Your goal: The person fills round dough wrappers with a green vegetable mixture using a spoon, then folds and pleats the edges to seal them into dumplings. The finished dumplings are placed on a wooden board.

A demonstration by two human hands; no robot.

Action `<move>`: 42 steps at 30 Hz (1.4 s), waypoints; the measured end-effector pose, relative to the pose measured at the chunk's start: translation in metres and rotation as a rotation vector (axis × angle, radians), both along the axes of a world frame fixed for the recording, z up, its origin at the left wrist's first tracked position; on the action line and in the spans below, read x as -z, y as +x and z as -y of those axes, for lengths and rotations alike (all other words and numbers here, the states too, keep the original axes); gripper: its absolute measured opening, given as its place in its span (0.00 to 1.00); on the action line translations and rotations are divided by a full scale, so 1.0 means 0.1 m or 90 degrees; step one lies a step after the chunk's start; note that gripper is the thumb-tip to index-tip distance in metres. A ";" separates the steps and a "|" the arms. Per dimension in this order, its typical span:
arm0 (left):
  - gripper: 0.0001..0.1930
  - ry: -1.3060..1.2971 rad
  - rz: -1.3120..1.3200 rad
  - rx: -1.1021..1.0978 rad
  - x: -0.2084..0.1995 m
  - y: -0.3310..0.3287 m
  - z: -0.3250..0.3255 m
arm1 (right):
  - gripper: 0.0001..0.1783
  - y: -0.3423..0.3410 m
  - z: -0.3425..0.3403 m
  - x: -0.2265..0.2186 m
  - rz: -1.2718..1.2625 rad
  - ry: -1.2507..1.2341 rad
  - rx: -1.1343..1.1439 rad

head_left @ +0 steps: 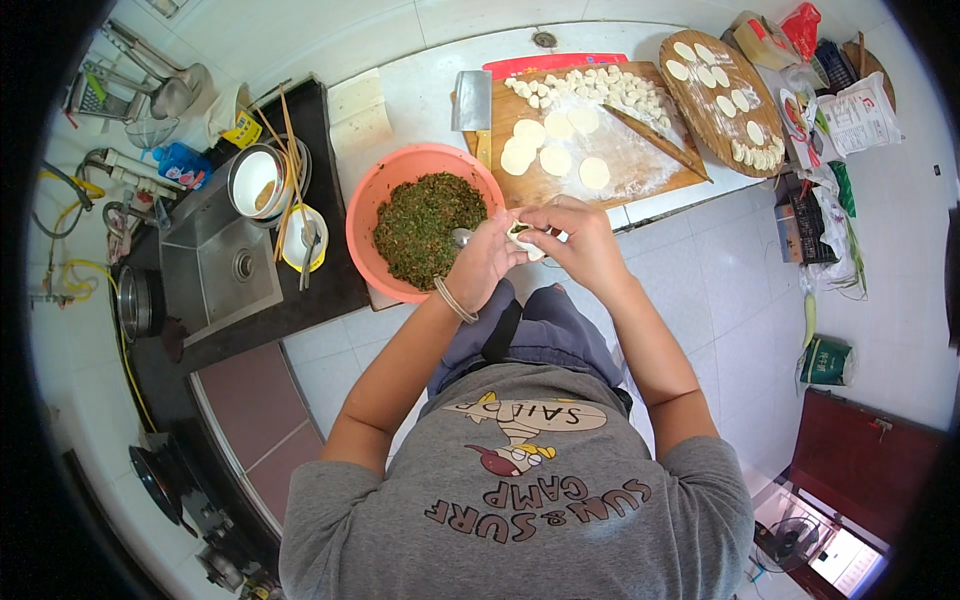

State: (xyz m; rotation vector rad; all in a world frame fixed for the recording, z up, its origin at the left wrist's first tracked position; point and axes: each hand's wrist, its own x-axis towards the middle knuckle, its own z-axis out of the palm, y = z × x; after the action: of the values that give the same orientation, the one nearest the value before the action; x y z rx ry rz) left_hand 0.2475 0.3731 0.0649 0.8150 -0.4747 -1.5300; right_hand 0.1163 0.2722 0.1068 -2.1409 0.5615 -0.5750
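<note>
Head view shows the left hand point(485, 252) and the right hand point(572, 240) together near the centre of the frame, the fingers of both gripping one partly folded dough wrapper point(525, 238) with green filling point(517, 229) visible inside. Just left of it sits a pink bowl point(362, 225) holding a heap of chopped green mixture point(425, 220), with a spoon point(461, 237) at the heap's right side, near the left hand.

At the upper centre, a floured wooden board point(512, 191) lies on a white surface point(430, 60). Flat dough rounds point(594, 173) are on its left and middle, small dough pieces point(600, 88) toward its top, and a rolling pin point(655, 143) slants across its right side. A cleaver point(472, 100) lies by the board's left edge. In the upper right, a round tray point(695, 112) carries more rounds point(678, 70) and a row of finished dumplings point(758, 154). A metal sink point(205, 265) is at the left.
</note>
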 end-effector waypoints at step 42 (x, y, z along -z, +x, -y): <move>0.33 0.035 0.023 0.054 -0.03 0.03 -0.02 | 0.10 -0.01 0.03 -0.02 0.060 -0.218 -0.097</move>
State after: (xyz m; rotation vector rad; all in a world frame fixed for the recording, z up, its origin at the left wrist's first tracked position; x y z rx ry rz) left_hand 0.2508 0.3748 0.0676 0.8758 -0.5012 -1.6153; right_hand 0.1154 0.2687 0.1085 -2.4355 0.2573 -0.7225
